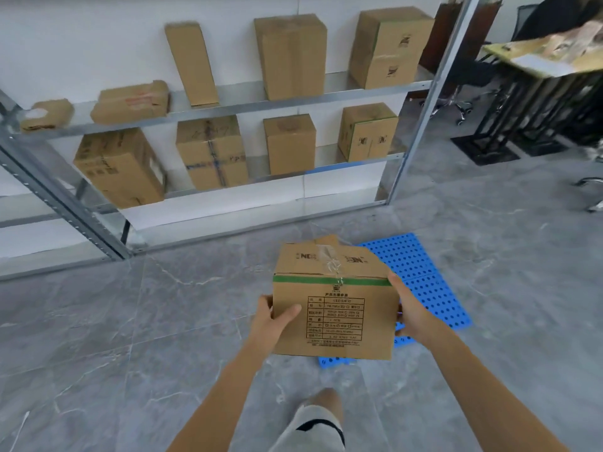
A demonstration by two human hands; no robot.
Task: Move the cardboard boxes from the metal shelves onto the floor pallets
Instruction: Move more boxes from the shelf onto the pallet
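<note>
Head: grey floor (130, 321), blue pallet (424, 272)

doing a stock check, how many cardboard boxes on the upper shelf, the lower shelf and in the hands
upper shelf boxes: 5
lower shelf boxes: 4
held box: 1
total: 10

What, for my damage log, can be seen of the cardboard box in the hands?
The held box is brown cardboard with a green band below its top edge, a black table on the near face and logos on top. Clear tape crosses the top flaps; one flap edge looks torn. It is upright, off the floor, in front of the blue pallet. The left hand grips its left side, thumb on the near face; the right hand grips its right side.
</note>
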